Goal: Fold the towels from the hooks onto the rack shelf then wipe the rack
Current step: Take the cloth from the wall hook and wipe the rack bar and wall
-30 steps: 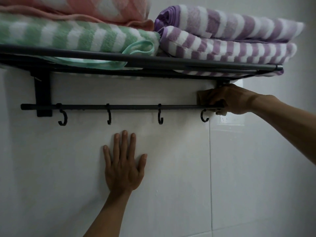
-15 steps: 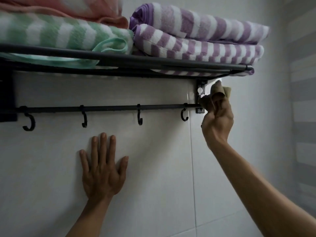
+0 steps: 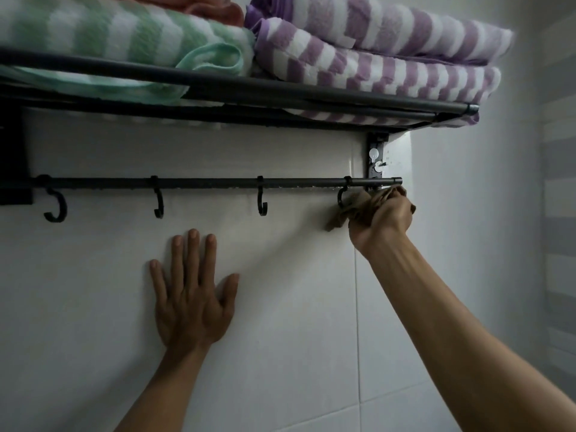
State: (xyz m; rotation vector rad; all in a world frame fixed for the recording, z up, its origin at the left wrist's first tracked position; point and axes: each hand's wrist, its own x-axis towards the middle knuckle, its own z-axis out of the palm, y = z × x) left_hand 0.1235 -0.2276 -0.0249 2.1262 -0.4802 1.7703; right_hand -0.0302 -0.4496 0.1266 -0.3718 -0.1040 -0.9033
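A black wall rack (image 3: 280, 92) carries folded towels on its shelf: a green-striped towel (image 3: 118, 35) on the left, a pink towel (image 3: 212, 7) on top of it, and two purple-striped towels (image 3: 374, 51) on the right. Below the shelf runs a black rail (image 3: 202, 183) with several bare hooks (image 3: 261, 201). My right hand (image 3: 381, 222) is shut on a brown cloth (image 3: 349, 210), which is pressed just under the rail's right end beside the rightmost hook. My left hand (image 3: 193, 294) lies flat and open on the white wall below the rail.
The rack's right bracket (image 3: 375, 157) is fixed to the white tiled wall (image 3: 296, 338) with white screw caps. A wall corner with grey-striped tiles (image 3: 558, 213) rises at the far right. The left bracket (image 3: 12, 182) sits at the left edge.
My right hand with the cloth has dropped from the right bracket to just under the rail's right end. The left hand stays flat on the wall. The view has shifted slightly.
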